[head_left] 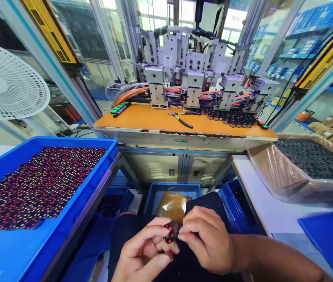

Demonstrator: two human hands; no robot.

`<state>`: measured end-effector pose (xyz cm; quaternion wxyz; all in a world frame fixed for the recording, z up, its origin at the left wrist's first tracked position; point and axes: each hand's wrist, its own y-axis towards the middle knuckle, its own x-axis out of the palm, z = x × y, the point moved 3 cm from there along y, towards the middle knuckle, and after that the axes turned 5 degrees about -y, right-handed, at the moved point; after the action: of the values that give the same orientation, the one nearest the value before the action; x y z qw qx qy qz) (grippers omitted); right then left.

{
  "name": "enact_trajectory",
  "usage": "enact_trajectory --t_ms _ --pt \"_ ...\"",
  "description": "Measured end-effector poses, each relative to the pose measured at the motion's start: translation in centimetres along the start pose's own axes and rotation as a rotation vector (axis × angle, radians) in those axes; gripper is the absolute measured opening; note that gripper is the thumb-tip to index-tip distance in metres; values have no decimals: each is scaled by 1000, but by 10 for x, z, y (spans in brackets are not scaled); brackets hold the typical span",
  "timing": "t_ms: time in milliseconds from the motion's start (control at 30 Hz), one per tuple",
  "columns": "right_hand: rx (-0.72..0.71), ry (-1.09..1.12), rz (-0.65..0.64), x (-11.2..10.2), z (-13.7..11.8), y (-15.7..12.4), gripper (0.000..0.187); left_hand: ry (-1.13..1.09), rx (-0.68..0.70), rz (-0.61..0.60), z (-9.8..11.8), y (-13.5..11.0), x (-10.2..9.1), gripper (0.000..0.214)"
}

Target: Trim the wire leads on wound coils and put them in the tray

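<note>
At 6 o'clock, above my lap, my left grip [143,250] is closed around the part [169,232], a round dark piece whose red-dotted face turns toward 9 o'clock. My right grip [209,239] is closed in a pinch at its 3 o'clock edge; I cannot tell whether it nips the part or something small.

To work cleanly, I should brace the part with the left and move only the right fingertips, lightly and in line, so it doesn't tilt or spin. Fingers resting over the red dots could hide or scuff them.

More red-dotted pieces fill the tray [8,250] at 9 o'clock; the box [272,172] of dark pieces sits at 3.
</note>
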<state>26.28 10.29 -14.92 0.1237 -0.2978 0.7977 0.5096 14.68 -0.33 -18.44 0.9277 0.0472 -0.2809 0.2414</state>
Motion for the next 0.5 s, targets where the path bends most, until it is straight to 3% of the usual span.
enact_trajectory --t_ms 133,267,333,500 --pt "33 -9 -19 -4 -3 2 20 -108 80 -110 -2 2 -6 22" --pt "-14 34 -58 -8 -8 7 23 -350 85 -302 -6 5 -7 25" --pt "-65 65 -61 -8 -12 8 23 -374 36 -348 -6 7 -8 33" --pt "-114 35 -89 -6 -17 6 25 -82 -237 -413 -10 3 -8 49"
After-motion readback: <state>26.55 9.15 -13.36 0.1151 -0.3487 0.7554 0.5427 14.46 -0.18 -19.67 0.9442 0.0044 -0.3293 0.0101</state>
